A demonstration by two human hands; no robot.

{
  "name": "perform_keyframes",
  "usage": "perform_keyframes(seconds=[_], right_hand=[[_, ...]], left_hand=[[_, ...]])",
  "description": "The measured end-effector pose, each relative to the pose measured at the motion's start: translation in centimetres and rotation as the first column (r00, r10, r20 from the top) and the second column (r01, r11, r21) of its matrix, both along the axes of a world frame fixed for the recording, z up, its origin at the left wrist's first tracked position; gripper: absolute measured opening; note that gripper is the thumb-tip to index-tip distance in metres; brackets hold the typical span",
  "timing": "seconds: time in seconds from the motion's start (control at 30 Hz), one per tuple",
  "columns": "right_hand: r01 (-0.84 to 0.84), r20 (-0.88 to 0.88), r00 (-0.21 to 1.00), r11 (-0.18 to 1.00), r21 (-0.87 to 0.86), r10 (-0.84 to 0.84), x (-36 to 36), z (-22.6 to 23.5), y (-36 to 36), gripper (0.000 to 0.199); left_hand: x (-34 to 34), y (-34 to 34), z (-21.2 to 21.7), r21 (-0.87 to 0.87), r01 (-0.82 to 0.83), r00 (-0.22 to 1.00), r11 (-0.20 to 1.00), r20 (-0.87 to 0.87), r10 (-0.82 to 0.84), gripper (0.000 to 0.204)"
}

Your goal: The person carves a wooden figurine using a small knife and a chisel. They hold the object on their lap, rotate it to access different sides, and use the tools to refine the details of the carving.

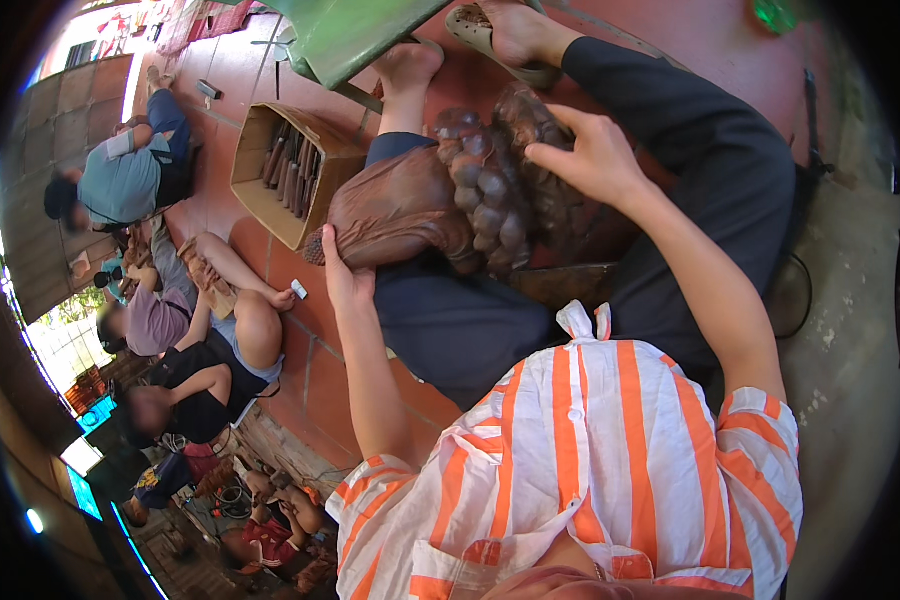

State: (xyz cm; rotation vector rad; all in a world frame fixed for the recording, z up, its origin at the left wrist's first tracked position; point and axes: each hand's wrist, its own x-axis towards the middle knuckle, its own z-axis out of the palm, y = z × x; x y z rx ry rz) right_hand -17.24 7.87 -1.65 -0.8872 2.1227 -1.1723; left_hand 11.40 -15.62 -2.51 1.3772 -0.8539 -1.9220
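A dark brown carved wooden figure (395, 205) lies across my lap, with a cluster of rounded lumps (485, 200) in its middle and a rougher carved part at its right. My left hand (346, 285) grips its left end, thumb on top and the other fingers mostly hidden underneath. At the upper right part of the carving, my right hand (600, 160) is closed over the edge, thumb and index finger showing on the near side. The remaining right fingers are hard to make out against the dark wood.
An open cardboard box (270, 225) holding several wooden-handled tools stands left of the carving. A green plastic chair (360, 40) is ahead on the red tile floor (315, 385). Several people sit along the left, one holding a lighter wooden carving (210, 285). Grey concrete (860, 290) lies at right.
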Motion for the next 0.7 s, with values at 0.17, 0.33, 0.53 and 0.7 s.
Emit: perform_keyframes(seconds=[0.17,0.33,0.53,0.7], right_hand=[[0.028,-0.060,0.998,0.999,-0.038,-0.031,-3.3,-1.0,0.5,0.051],[0.088,-0.096,0.989,0.975,-0.204,-0.109,-6.3,-2.3,1.4,0.054],[0.113,-0.066,0.989,0.971,-0.213,-0.130,-6.5,-2.7,2.7,0.059],[0.072,-0.035,0.996,0.992,-0.101,-0.076,-5.0,-0.8,2.9,0.055]], left_hand=[[-2.4,3.1,-0.5,-0.048,-0.068,0.996,0.997,-0.066,0.065,0.054],[-4.4,9.0,-1.7,0.023,-0.124,0.981,0.992,-0.150,0.126,0.053],[-4.7,10.7,-1.9,0.014,-0.101,0.981,0.995,-0.168,0.101,0.059],[-3.4,10.2,-4.1,0.144,-0.056,0.983,0.988,-0.167,0.080,0.057]])
